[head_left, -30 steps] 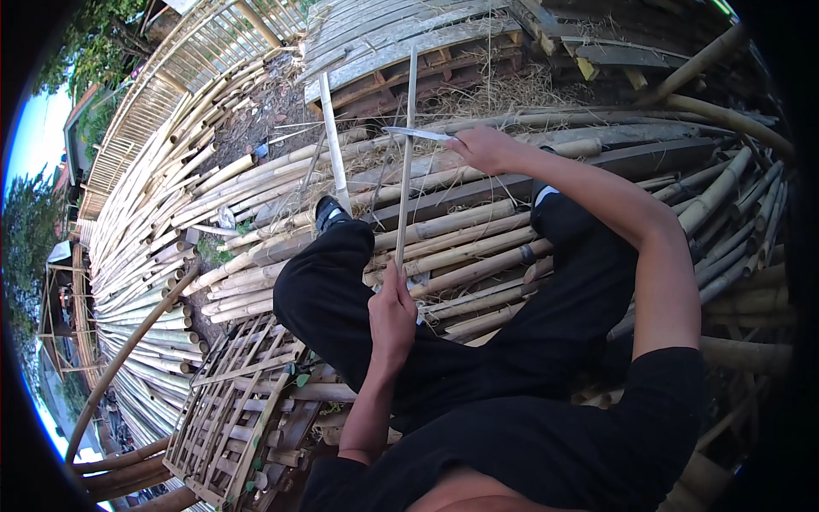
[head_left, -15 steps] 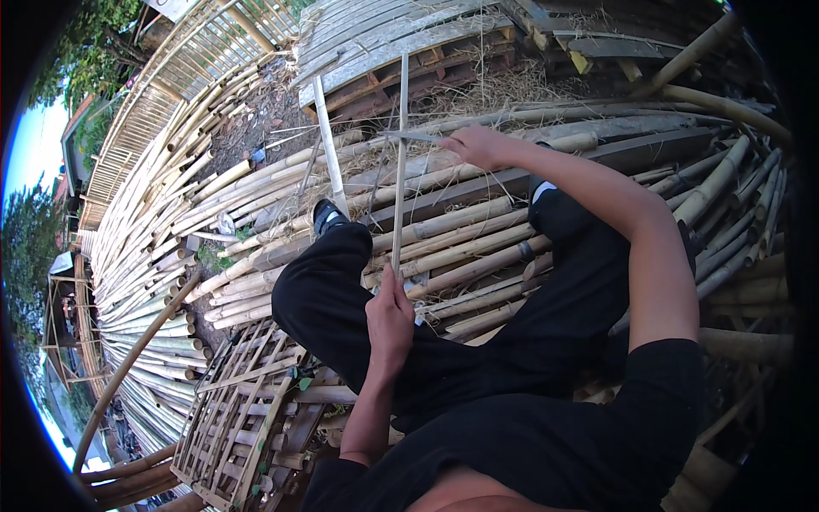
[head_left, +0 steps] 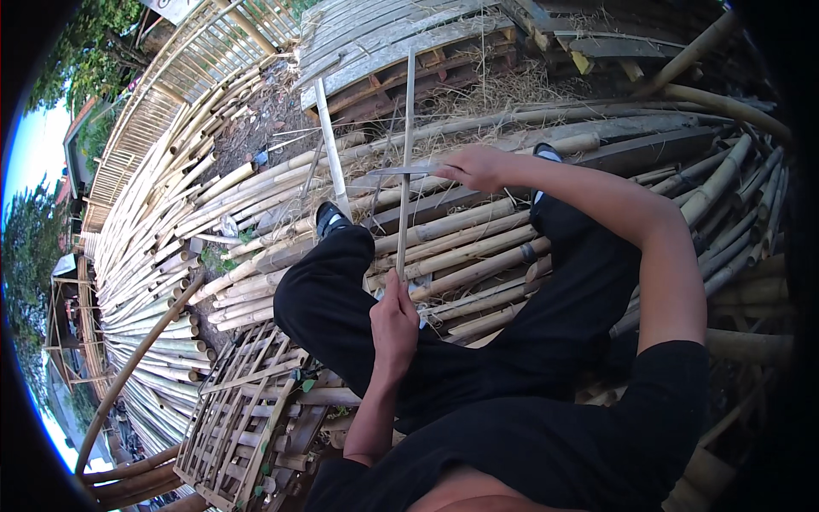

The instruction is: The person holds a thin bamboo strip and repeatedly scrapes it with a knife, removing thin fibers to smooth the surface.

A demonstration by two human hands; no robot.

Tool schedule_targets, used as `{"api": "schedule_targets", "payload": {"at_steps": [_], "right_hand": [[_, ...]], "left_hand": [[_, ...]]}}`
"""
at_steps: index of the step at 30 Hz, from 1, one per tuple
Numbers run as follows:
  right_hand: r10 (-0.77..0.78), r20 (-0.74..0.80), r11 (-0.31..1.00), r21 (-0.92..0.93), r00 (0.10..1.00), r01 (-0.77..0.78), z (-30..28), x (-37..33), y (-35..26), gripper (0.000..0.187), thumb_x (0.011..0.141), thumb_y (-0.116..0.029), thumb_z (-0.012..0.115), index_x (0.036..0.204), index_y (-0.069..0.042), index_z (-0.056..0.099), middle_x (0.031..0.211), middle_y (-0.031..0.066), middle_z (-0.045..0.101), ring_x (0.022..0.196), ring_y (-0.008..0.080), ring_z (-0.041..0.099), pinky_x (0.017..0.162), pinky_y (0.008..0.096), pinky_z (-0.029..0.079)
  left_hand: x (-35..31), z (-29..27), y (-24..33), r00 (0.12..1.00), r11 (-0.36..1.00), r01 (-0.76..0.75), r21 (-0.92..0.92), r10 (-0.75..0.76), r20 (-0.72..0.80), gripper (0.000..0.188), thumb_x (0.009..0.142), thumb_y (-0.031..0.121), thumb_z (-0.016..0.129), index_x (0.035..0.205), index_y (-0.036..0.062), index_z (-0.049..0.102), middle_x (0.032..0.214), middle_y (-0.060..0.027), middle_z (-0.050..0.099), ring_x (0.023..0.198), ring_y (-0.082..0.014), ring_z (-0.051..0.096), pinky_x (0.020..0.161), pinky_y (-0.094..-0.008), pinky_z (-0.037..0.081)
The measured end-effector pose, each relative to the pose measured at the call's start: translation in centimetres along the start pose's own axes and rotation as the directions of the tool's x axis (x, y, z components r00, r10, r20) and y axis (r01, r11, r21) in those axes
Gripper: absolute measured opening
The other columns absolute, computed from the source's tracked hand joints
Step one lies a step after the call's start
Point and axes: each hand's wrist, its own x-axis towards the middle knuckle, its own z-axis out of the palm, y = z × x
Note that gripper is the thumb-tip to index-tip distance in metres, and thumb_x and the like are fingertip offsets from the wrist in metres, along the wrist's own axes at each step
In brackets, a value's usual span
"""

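A long, narrow bamboo strip (head_left: 408,115) points away from me, its near end gripped in my left hand (head_left: 395,322) above my lap. My right hand (head_left: 474,168) is closed around the handle of a knife (head_left: 394,171), whose handle is mostly hidden by my fingers. The thin grey blade lies across the strip, roughly at right angles to it and about midway along its visible length. Another pale bamboo strip (head_left: 330,141) leans beside my left foot, its far end near a wooden pallet.
Bamboo poles (head_left: 465,230) lie under and between my legs. A weathered wooden pallet (head_left: 401,43) stands ahead, with straw beside it. Many more poles (head_left: 141,282) are stacked at left, near a slatted bamboo fence (head_left: 141,141). A lattice panel (head_left: 243,418) sits at lower left.
My right hand and the knife have moved nearer to me along the bamboo strip. My left hand keeps its hold, with only a slight shift.
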Motion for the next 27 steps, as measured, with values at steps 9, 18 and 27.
{"api": "schedule_targets", "payload": {"at_steps": [9, 18, 27], "right_hand": [[0.130, 0.021, 0.991, 0.003, 0.991, -0.130, -2.5, -1.0, 0.3, 0.063, 0.099, -0.049, 0.030, 0.086, 0.003, 0.062, 0.089, 0.0257, 0.063, 0.090, 0.0428, 0.059, 0.084, 0.0480, 0.044], [0.270, -0.061, 0.953, -0.129, 0.961, -0.276, -4.8, 0.0, -1.1, 0.062, 0.099, -0.049, 0.031, 0.089, 0.001, 0.066, 0.085, 0.0226, 0.065, 0.087, 0.0391, 0.062, 0.080, 0.0483, 0.048], [0.172, -0.049, 0.981, -0.078, 0.984, -0.176, -3.7, -1.1, -0.4, 0.063, 0.099, -0.048, 0.030, 0.086, 0.002, 0.065, 0.086, 0.0237, 0.064, 0.085, 0.0404, 0.061, 0.081, 0.0487, 0.046]], "left_hand": [[-0.1, -0.1, 0.1, 0.999, 1.000, 0.029, 0.000, -0.029, 0.025, 0.027, 0.094, 0.005, 0.050, 0.118, -0.0067, 0.056, 0.067, -0.0280, 0.056, 0.059, -0.0389, 0.060, 0.050, -0.0381, 0.043], [-1.0, 0.5, -0.1, 0.999, 0.998, -0.009, 0.069, 0.005, 0.051, 0.029, 0.094, 0.006, 0.051, 0.120, -0.0062, 0.055, 0.070, -0.0285, 0.058, 0.063, -0.0405, 0.061, 0.054, -0.0420, 0.045], [-1.3, -0.2, -0.8, 0.998, 0.991, -0.009, 0.133, 0.001, 0.055, 0.030, 0.094, 0.007, 0.050, 0.122, -0.0024, 0.055, 0.072, -0.0253, 0.059, 0.064, -0.0401, 0.060, 0.055, -0.0444, 0.045]]}}
